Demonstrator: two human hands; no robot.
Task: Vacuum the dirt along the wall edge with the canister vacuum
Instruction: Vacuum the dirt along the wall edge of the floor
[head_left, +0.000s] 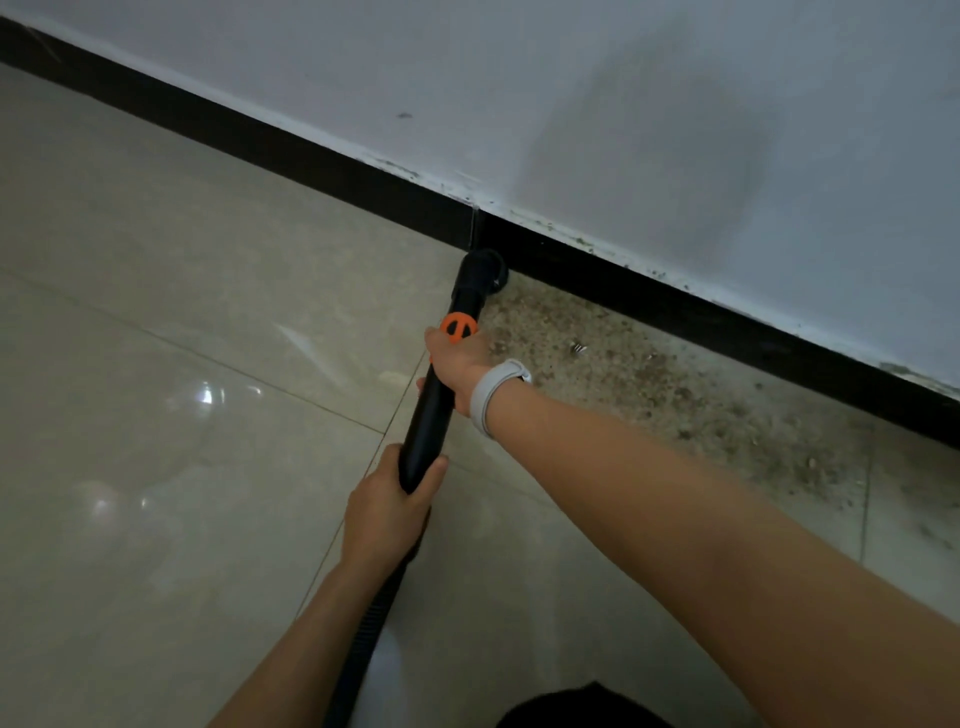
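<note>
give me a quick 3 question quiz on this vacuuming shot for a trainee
1. True or false: the nozzle sits against the black baseboard.
2. Which hand grips the wand nearer the orange ring: A left hand, B right hand?
3. Fill in: the dirt lies to the ___ of the nozzle in this view.

Key: 1 true; 2 B; 3 right
</note>
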